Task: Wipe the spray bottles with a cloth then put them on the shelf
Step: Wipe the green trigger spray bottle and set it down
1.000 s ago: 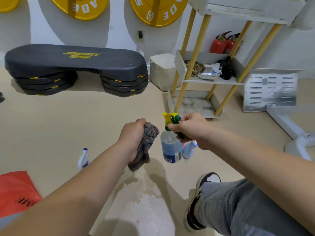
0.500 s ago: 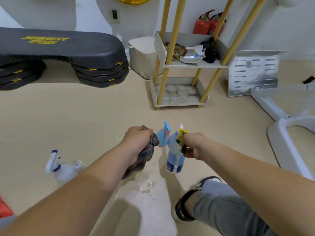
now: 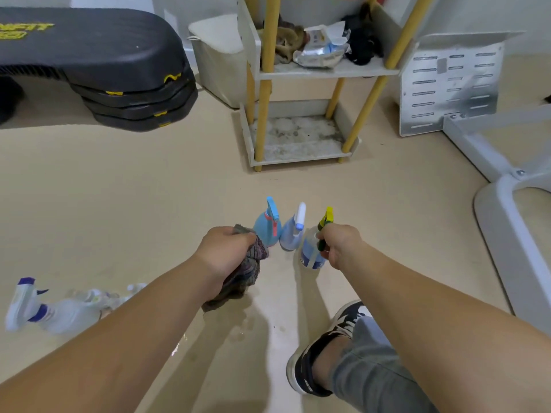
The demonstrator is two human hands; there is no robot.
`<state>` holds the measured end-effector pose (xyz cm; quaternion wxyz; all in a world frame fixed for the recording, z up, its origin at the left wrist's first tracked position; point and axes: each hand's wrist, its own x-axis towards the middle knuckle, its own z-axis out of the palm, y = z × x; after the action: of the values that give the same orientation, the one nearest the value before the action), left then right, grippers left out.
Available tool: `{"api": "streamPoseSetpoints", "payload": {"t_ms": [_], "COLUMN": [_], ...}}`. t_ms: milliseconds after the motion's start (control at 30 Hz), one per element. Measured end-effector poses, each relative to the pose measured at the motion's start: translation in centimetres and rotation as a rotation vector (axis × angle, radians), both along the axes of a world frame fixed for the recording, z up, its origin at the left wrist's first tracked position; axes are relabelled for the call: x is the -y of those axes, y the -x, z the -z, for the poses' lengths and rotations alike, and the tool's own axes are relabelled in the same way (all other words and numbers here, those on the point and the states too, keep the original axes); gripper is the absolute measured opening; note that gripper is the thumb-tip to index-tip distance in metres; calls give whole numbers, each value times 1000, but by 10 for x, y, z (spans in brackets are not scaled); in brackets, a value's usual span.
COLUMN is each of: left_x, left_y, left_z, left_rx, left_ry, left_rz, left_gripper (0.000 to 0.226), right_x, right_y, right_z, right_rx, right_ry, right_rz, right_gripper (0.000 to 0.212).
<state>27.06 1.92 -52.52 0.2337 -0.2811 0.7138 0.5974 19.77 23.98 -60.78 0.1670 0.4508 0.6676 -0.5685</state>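
My right hand (image 3: 340, 245) grips the neck of a clear spray bottle (image 3: 311, 253) with a yellow-green trigger and blue liquid; its base is at or just above the floor. My left hand (image 3: 225, 253) is closed around a grey-brown cloth (image 3: 249, 271) that hangs down. Between my hands stand a light blue spray bottle (image 3: 268, 229) and a pale bottle with a white trigger (image 3: 293, 234). A white bottle with a purple trigger (image 3: 44, 308) lies on its side at the far left. The white shelf with yellow posts (image 3: 298, 153) stands ahead, its bottom tier bare and stained.
The shelf's middle tier (image 3: 328, 70) holds rags and a foil pack. A black step platform (image 3: 104, 64) sits back left, a white bin (image 3: 217, 58) beside the shelf, and a white metal frame (image 3: 501, 189) at right. My shoe (image 3: 322, 353) rests on the wet floor.
The view has tilted down and moved closer to the floor. My right hand has lowered the yellow-green-trigger bottle beside the two standing bottles. My left hand still holds the cloth.
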Motion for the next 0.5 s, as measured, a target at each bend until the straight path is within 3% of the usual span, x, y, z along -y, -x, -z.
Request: {"api": "streamPoseSetpoints", "payload": {"t_ms": [233,367,500], "left_x": [5,11,21], "left_y": [3,-4,-15], "left_z": [12,10,0], "left_rx": [40,10,-3], "left_ry": [49,38,-16], "left_rz": [-1,34,26], "left_gripper": [40,41,23], "right_x": [8,13,22], "right_y": [-8,-24,-54], "right_z": [23,23,7], "right_rx": [-96,45,218], "right_ry": [71,40,-36], "right_rz": [63,-73,-278], "right_gripper": [33,31,32]}}
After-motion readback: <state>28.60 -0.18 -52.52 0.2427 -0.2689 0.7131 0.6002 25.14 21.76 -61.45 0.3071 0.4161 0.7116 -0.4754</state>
